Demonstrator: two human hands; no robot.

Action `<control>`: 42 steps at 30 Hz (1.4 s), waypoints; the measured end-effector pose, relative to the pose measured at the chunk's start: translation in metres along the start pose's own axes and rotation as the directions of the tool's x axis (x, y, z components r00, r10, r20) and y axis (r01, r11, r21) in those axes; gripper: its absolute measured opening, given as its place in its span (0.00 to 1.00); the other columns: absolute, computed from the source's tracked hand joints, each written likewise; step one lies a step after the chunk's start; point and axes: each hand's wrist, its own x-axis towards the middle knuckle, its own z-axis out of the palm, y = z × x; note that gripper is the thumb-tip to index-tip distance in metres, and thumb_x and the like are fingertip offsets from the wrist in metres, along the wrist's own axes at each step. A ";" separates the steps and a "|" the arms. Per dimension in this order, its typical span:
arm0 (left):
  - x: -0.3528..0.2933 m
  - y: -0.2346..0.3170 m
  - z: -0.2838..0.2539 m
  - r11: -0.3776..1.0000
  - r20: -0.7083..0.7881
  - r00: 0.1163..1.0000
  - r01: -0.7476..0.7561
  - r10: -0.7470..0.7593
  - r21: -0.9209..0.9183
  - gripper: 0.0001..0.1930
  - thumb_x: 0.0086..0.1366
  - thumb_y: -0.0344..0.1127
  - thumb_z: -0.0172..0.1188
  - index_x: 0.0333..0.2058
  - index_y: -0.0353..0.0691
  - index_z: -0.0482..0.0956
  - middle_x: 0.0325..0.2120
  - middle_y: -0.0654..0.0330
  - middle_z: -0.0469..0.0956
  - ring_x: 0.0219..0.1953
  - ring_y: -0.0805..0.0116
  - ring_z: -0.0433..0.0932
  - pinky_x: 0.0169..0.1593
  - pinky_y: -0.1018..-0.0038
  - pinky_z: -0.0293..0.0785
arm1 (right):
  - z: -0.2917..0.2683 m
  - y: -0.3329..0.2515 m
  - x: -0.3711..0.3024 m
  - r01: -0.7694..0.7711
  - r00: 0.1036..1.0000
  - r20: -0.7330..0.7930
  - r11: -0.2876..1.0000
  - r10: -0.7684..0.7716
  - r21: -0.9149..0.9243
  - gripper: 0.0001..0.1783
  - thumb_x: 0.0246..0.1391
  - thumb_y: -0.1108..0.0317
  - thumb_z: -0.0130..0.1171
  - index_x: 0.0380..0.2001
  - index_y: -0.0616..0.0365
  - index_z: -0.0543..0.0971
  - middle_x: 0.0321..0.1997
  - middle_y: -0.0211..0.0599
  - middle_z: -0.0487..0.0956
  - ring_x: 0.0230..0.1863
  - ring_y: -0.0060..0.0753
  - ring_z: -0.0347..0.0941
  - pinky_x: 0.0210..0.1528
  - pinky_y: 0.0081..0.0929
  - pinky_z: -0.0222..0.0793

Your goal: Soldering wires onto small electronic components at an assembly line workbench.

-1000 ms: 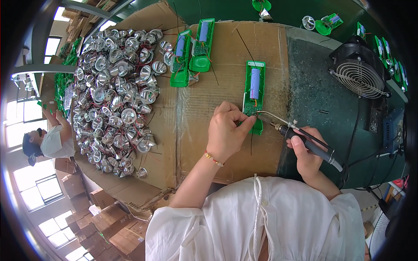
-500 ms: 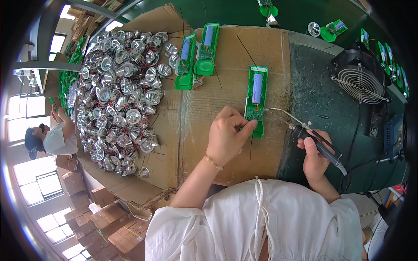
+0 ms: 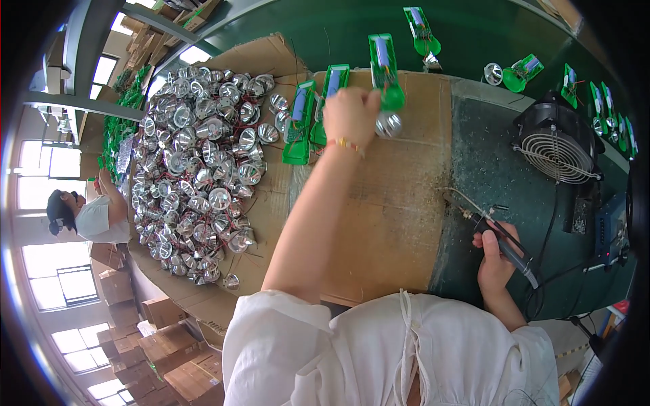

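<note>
My left hand [image 3: 349, 118] reaches out over the far part of the cardboard, blurred by motion. Its fingers hang over a green housing [image 3: 335, 78] with a blue cylindrical cell, and they partly hide it; whether they grip it does not show. Just right of the hand lies another green housing [image 3: 384, 57] with a cell, a silver reflector cup [image 3: 388, 125] at its near end. A third green housing [image 3: 298, 122] sits to the left. My right hand [image 3: 497, 260] is closed around a soldering iron [image 3: 504, 242] with a thin curved metal tube at its tip.
A big heap of silver reflector cups [image 3: 196, 169] with red wires covers the cardboard [image 3: 386, 223] on the left. At the right stand a black fan [image 3: 555, 142] and a blue box [image 3: 609, 220]. Several green housings line the far edge. Another person [image 3: 95, 213] works at far left.
My left hand has moved away from me to the far housings. The housing it was touching is gone from the middle; one now lies farther off with a reflector cup. The view has shifted slightly.
</note>
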 end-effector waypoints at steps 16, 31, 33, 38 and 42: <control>-0.104 0.063 -0.036 0.891 0.261 0.965 -0.133 0.016 0.435 0.08 0.51 0.33 0.52 0.14 0.45 0.72 0.14 0.61 0.73 0.17 0.65 0.76 0.20 0.72 0.72 | -0.011 0.005 0.005 0.014 1.000 -0.011 1.000 -0.014 0.014 0.12 0.50 0.71 0.55 0.35 0.68 0.72 0.32 0.37 0.73 0.26 0.23 0.72 0.29 0.18 0.71; -0.099 -0.047 -0.062 0.986 -0.211 0.974 -0.107 0.079 -0.124 0.10 0.47 0.31 0.65 0.30 0.40 0.79 0.42 0.57 0.70 0.39 0.58 0.70 0.47 0.68 0.65 | 0.001 -0.003 -0.002 0.055 0.998 0.001 0.998 -0.055 -0.010 0.11 0.50 0.71 0.55 0.35 0.67 0.72 0.27 0.38 0.75 0.25 0.22 0.72 0.28 0.17 0.71; -0.098 -0.054 -0.055 0.928 -0.275 0.960 -0.056 -0.050 -0.368 0.07 0.48 0.29 0.63 0.29 0.39 0.80 0.37 0.57 0.75 0.39 0.60 0.71 0.46 0.69 0.66 | 0.002 -0.007 -0.005 0.079 0.996 0.050 0.997 -0.077 -0.023 0.11 0.50 0.71 0.55 0.35 0.68 0.71 0.27 0.39 0.75 0.25 0.22 0.72 0.28 0.18 0.71; -0.145 -0.006 -0.069 0.758 0.185 0.959 0.282 -0.213 -0.588 0.06 0.50 0.29 0.62 0.29 0.36 0.81 0.24 0.56 0.79 0.28 0.69 0.78 0.33 0.77 0.72 | 0.004 -0.016 -0.010 0.060 0.996 0.068 0.998 -0.061 0.019 0.11 0.49 0.71 0.55 0.34 0.68 0.70 0.25 0.39 0.75 0.25 0.24 0.71 0.29 0.18 0.69; -0.173 0.023 -0.061 0.577 0.302 0.903 0.427 -0.304 -0.696 0.09 0.50 0.31 0.64 0.31 0.36 0.79 0.20 0.57 0.79 0.22 0.70 0.77 0.27 0.79 0.71 | 0.016 -0.023 -0.008 0.153 0.963 0.224 0.988 -0.152 0.012 0.09 0.48 0.73 0.56 0.31 0.67 0.70 0.24 0.39 0.76 0.25 0.24 0.70 0.29 0.19 0.67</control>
